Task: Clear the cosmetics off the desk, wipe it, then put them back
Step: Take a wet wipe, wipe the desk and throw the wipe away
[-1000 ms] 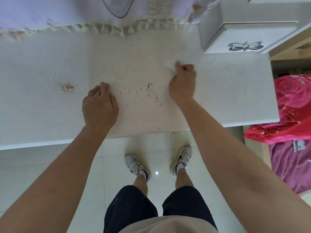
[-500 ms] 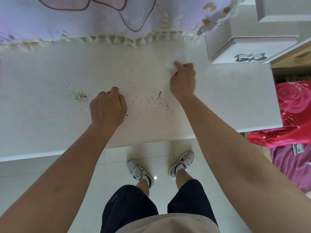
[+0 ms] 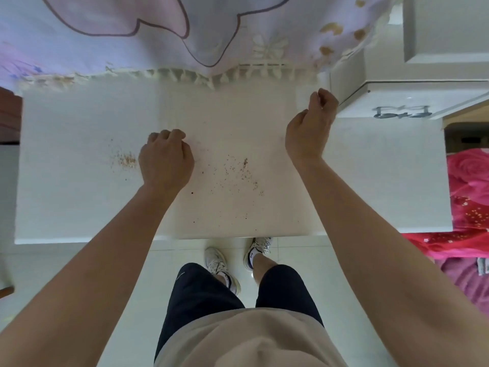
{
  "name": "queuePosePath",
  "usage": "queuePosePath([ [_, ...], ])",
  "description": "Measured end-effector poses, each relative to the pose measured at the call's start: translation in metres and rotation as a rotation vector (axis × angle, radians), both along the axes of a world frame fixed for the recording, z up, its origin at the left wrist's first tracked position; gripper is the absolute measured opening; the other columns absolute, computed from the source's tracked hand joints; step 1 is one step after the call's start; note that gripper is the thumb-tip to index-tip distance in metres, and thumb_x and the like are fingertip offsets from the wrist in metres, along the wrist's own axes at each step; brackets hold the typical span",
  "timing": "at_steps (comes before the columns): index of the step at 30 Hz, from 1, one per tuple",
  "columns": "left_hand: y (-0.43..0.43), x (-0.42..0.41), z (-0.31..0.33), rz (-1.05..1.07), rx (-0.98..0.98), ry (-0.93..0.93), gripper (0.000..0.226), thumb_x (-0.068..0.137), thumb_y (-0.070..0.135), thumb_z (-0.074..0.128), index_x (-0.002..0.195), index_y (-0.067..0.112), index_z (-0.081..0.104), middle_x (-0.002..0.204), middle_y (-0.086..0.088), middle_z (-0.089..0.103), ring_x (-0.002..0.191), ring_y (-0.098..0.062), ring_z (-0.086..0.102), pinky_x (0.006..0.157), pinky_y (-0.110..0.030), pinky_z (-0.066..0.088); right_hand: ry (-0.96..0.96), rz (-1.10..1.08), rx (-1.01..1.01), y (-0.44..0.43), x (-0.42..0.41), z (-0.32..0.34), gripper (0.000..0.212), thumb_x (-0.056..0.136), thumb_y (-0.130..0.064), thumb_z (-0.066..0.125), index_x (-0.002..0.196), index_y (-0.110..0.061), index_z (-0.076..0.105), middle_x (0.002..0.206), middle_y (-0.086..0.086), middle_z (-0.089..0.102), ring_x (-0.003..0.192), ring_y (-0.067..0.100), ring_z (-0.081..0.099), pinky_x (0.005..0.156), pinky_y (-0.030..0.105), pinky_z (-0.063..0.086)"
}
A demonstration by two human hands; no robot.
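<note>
Near the middle of the desk (image 3: 383,181), toward its left half, the left hand (image 3: 165,160) rests knuckles-up on the white top, fingers curled under into a fist with nothing seen in it. Just left of it lies a small tan heap (image 3: 127,160) of crumbs, and to its right a looser scatter of brown specks (image 3: 238,172) spreads toward the near edge.

By the far right corner the right hand (image 3: 308,128) sits with thumb and fingers bunched together, close to a white drawer box (image 3: 397,100) that stands on the desk. A pale patch (image 3: 303,98) shows on the top just beside its fingertips; I cannot tell whether this is something pinched by the hand or only a lighter part of the surface. The box front carries a silver handle (image 3: 402,113).

Along the far edge hangs a lilac cloth (image 3: 158,43) with a cream fringe (image 3: 185,75) touching the desk top. Past the right edge lies a red floral quilt (image 3: 468,194). Below the near edge are pale floor tiles (image 3: 79,260), two white shoes (image 3: 217,260) and black shorts (image 3: 198,300)
</note>
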State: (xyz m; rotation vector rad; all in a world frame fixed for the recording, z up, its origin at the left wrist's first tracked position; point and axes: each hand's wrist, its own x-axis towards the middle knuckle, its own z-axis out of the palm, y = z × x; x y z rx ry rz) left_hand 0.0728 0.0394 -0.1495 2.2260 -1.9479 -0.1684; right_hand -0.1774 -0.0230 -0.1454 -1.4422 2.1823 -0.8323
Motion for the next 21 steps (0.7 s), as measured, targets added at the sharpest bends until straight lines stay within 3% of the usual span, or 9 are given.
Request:
queuePosePath([
  [3, -0.014, -0.003, -0.004, 0.011, -0.021, -0.022, 0.037, 0.088, 0.015, 0.041, 0.112, 0.006, 0.067, 0.116, -0.018, 0.063, 0.106, -0.041, 0.055, 0.078, -0.048, 0.047, 0.074, 0.192, 0.056, -0.012, -0.009, -0.008, 0.052, 0.098, 0.000, 0.034, 0.149, 0.009, 0.023, 0.160, 0.017, 0.012, 0.149, 0.025, 0.014, 0.118, 0.023, 0.019],
  [5, -0.024, -0.002, -0.006, 0.042, -0.010, -0.042, 0.039, 0.089, 0.017, 0.039, 0.116, 0.007, 0.064, 0.126, -0.019, 0.058, 0.117, -0.041, 0.050, 0.085, -0.050, 0.045, 0.124, 0.249, 0.172, -0.020, -0.015, -0.016, 0.056, 0.101, -0.005, 0.032, 0.152, 0.007, 0.013, 0.163, 0.017, -0.002, 0.151, 0.028, -0.001, 0.120, 0.030, 0.015],
  [8, -0.033, 0.003, -0.010, 0.084, 0.027, -0.027, 0.040, 0.091, 0.016, 0.038, 0.121, 0.005, 0.062, 0.131, -0.019, 0.058, 0.122, -0.041, 0.049, 0.092, -0.053, 0.043, 0.212, 0.300, 0.305, -0.027, -0.022, -0.025, 0.055, 0.101, -0.008, 0.032, 0.151, 0.005, 0.014, 0.162, 0.020, -0.007, 0.150, 0.034, -0.011, 0.121, 0.038, 0.011],
  [11, -0.033, 0.004, -0.016, 0.084, 0.044, -0.009, 0.041, 0.091, 0.016, 0.038, 0.120, 0.003, 0.063, 0.128, -0.021, 0.060, 0.114, -0.043, 0.055, 0.087, -0.052, 0.047, 0.305, 0.323, 0.318, -0.035, -0.029, -0.033, 0.055, 0.101, -0.007, 0.030, 0.151, 0.007, 0.013, 0.162, 0.020, -0.006, 0.150, 0.034, -0.010, 0.122, 0.037, 0.006],
  [16, -0.033, 0.016, -0.022, -0.002, 0.049, -0.045, 0.043, 0.089, 0.021, 0.036, 0.116, 0.005, 0.065, 0.127, -0.016, 0.062, 0.108, -0.040, 0.058, 0.080, -0.048, 0.047, 0.306, 0.114, 0.258, -0.054, -0.010, -0.040, 0.055, 0.098, -0.004, 0.031, 0.150, 0.007, 0.019, 0.163, 0.019, 0.005, 0.151, 0.029, 0.000, 0.122, 0.030, 0.003],
  [18, -0.033, 0.022, -0.024, -0.020, 0.026, -0.039, 0.041, 0.089, 0.021, 0.037, 0.114, 0.007, 0.067, 0.123, -0.014, 0.065, 0.104, -0.040, 0.059, 0.077, -0.047, 0.048, 0.337, 0.115, 0.240, -0.056, 0.008, -0.041, 0.055, 0.096, -0.004, 0.033, 0.150, 0.001, 0.025, 0.161, 0.018, 0.014, 0.150, 0.030, 0.007, 0.122, 0.032, 0.010],
  [21, -0.036, 0.027, -0.023, -0.027, 0.006, -0.022, 0.040, 0.090, 0.022, 0.039, 0.111, 0.009, 0.070, 0.119, -0.012, 0.068, 0.100, -0.039, 0.061, 0.075, -0.045, 0.049, 0.324, 0.359, 0.167, -0.050, 0.047, -0.039, 0.054, 0.095, -0.002, 0.035, 0.149, -0.008, 0.035, 0.159, 0.009, 0.027, 0.148, 0.025, 0.019, 0.116, 0.032, 0.026],
])
